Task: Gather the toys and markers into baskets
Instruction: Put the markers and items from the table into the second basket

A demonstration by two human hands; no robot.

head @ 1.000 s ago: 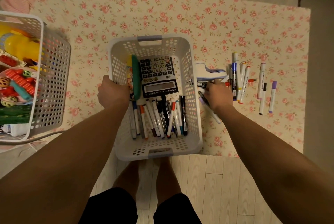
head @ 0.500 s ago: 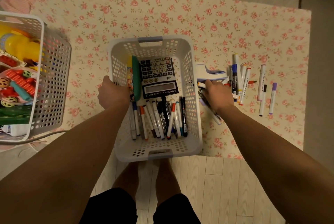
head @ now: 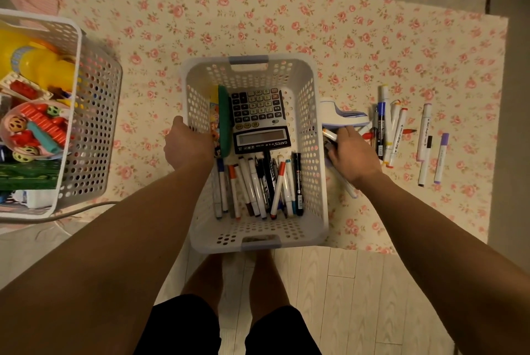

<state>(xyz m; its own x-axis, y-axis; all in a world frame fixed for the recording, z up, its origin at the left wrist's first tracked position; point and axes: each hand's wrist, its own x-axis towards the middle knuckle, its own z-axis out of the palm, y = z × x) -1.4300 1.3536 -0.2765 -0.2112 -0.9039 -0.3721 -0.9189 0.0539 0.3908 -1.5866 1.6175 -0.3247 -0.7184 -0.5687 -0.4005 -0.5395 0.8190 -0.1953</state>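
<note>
At the far left stands the toy basket (head: pixel 94 125), its white holed wall turned toward me. It is packed with a yellow toy (head: pixel 37 65) and other bright plastic pieces, and a grey cable (head: pixel 71 209) runs past its near corner. Both baskets sit on the flowered mat (head: pixel 258 16), whose near edge meets the pale wooden floor (head: pixel 372 297). My left grip (head: pixel 186 145) is curled over the left rim of the marker basket (head: pixel 312 171), holding it. Inside, a calculator (head: pixel 259 119) lies at the far end, beside a green flat thing (head: pixel 224 122) leaning along the left wall. A row of markers (head: pixel 258 185) lies side by side at the near end. Just outside the basket's right wall, my right grip (head: pixel 352 156) is closed round a handful of markers (head: pixel 330 135). One white end pokes out by the thumb and another sticks out below the wrist. At my fingertips sits a white and purple object (head: pixel 341 113); I cannot tell what it is. Further right the loose markers (head: pixel 387 131) lie on the mat in a tight cluster, then a few more lie apart, a purple-capped marker (head: pixel 441 156) last.
</note>
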